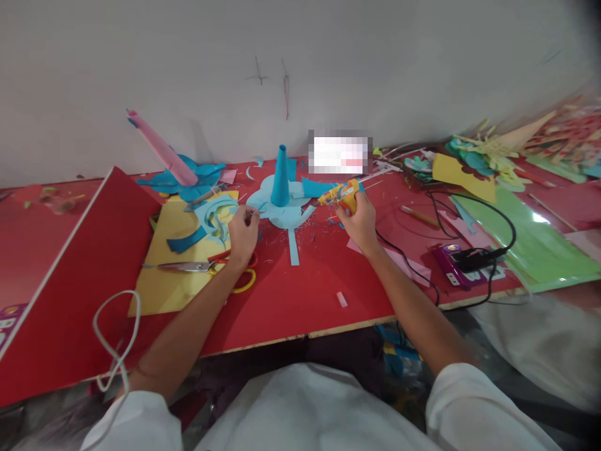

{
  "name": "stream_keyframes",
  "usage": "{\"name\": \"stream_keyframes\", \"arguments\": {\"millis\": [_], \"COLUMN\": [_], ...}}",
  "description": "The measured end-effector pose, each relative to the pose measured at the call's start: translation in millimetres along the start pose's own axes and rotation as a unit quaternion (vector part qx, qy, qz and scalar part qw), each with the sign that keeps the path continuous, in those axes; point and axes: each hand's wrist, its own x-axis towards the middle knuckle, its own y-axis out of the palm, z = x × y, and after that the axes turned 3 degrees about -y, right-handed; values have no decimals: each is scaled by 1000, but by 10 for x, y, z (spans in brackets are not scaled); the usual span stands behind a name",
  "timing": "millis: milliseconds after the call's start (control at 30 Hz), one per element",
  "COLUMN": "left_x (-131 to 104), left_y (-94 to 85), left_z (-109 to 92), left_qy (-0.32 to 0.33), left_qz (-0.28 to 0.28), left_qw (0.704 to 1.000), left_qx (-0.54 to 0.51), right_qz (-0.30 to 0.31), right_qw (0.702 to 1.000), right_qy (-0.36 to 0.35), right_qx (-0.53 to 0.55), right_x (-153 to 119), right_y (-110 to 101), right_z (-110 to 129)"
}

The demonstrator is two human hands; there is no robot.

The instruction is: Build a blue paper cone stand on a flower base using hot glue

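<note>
My right hand [359, 216] is wrapped round a yellow glue gun [345, 194], its nozzle pointing left toward a light blue paper shape [286, 216]. A darker blue paper cone [280, 178] stands upright on that shape, and a pale strip [293, 247] sticks out toward me. At the shape's left edge, my left hand [244, 228] has its fingers pinched together; what they hold is too small to name. Scissors [188, 267] with red and yellow handles lie under my left forearm, on yellow paper [164, 250].
Behind on the left, a pink cone [164, 150] leans on blue paper petals [201, 181]. A red board [79, 269] slants at the left. On the right are a purple power socket [453, 266] with black cables and green sheets [539, 244]. Paper scraps litter the red table [282, 313].
</note>
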Motion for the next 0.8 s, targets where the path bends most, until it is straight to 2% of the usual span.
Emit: {"name": "stream_keyframes", "arguments": {"millis": [100,167,267,333,400,467,600,800], "left_x": [-7,-33,-92,-124,-140,-145,-156,-206], "left_y": [-11,-3,41,78,103,107,70,41], "left_z": [15,0,-54,-87,-103,-106,-113,-150], "left_qy": [52,121,222,262,278,274,245,294], "left_qz": [-30,-8,122,219,289,327,342,379], "left_qw": [998,992,967,940,916,905,907,872], "left_qx": [-22,-16,4,5,-1,-3,5,99], "right_qz": [12,13,11,13,15,18,31,22], "right_qw": [1000,1000,1000,999,999,999,999,999], "right_qy": [4,2,-11,-24,-35,-40,-38,-45], "right_qx": [0,3,12,18,21,19,14,4], "right_x": [0,-3,-16,-27,-35,-40,-47,-44], "right_y": [-7,-15,-25,-33,-43,-52,-60,-59], "right_z": [8,30,85,123,154,173,188,192]}}
